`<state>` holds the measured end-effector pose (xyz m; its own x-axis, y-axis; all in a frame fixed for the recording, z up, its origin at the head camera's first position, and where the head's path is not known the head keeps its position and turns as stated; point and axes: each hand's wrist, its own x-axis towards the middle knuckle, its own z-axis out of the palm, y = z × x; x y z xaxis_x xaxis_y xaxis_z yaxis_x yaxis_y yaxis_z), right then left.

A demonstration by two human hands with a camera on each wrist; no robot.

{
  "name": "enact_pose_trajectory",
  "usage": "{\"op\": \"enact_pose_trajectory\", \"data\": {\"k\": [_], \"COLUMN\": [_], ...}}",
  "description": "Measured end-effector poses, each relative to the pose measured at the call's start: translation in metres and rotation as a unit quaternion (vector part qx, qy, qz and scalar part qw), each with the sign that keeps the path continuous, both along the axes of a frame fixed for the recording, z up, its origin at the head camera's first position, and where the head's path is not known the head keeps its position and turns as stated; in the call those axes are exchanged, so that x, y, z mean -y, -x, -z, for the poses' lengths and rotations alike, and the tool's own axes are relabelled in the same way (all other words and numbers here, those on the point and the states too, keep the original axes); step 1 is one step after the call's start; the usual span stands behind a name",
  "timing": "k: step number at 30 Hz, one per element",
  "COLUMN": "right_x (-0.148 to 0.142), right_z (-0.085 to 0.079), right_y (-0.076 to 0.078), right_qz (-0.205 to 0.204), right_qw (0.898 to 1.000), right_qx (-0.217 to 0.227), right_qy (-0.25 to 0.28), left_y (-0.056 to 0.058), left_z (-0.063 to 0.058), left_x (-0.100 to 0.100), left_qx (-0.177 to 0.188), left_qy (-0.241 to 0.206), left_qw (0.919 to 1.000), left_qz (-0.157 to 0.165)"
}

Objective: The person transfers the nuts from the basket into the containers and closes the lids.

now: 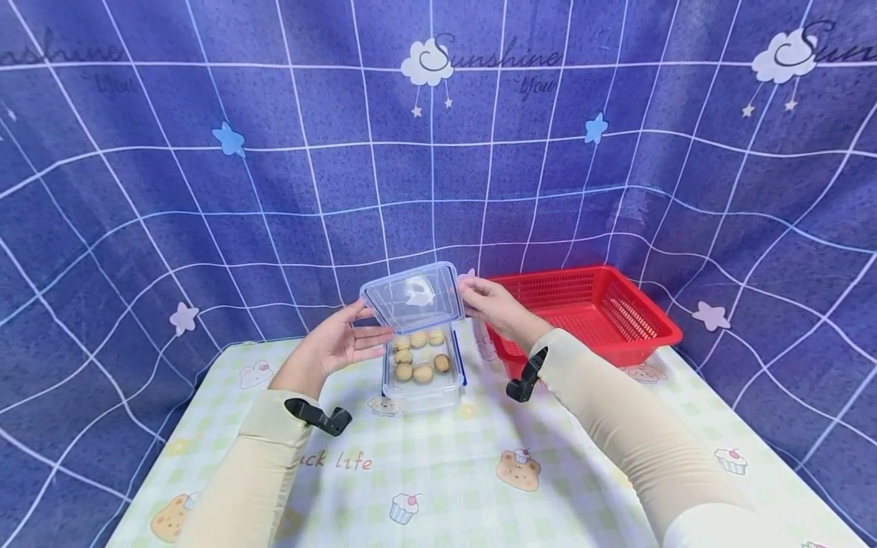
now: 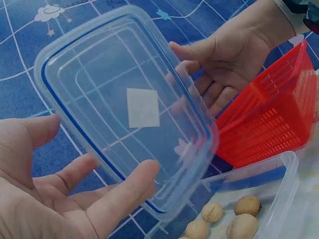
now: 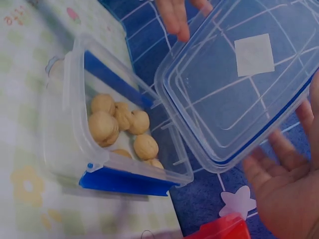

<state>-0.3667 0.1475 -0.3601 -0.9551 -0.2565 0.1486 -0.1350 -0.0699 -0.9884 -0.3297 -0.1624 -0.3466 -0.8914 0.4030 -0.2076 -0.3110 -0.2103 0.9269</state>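
A clear plastic lid with a blue seal and a white square label is held up, tilted, above the back of a clear food container. Several tan walnuts lie in the container. My right hand pinches the lid's right edge between thumb and fingers. At the lid's left side is my left hand, its thumb by the edge and its fingers extended along the lower corner. Blue side clasps hang unfastened on the container.
A red plastic basket with slotted walls stands at the back right, beside the right forearm. The table has a checked, patterned cloth. A blue grid-patterned curtain hangs behind it.
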Motion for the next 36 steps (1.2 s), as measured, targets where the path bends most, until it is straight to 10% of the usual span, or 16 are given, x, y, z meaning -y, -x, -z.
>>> {"op": "enact_pose_trajectory", "data": {"k": [18, 36], "right_x": [-0.008, 0.024], "right_z": [-0.006, 0.003], "right_y": [-0.002, -0.004], "right_qz": [-0.123, -0.007], "right_qw": [0.983, 0.972], "right_qx": [0.130, 0.186], "right_qy": [0.045, -0.140], "left_y": [0.005, 0.018], "left_z": [0.008, 0.039], "left_x": [-0.005, -0.016], "left_qx": [-0.081, -0.104], "left_qy": [0.062, 0.235], "left_qw": [0.9907, 0.9622], "left_qz": [-0.090, -0.090]}}
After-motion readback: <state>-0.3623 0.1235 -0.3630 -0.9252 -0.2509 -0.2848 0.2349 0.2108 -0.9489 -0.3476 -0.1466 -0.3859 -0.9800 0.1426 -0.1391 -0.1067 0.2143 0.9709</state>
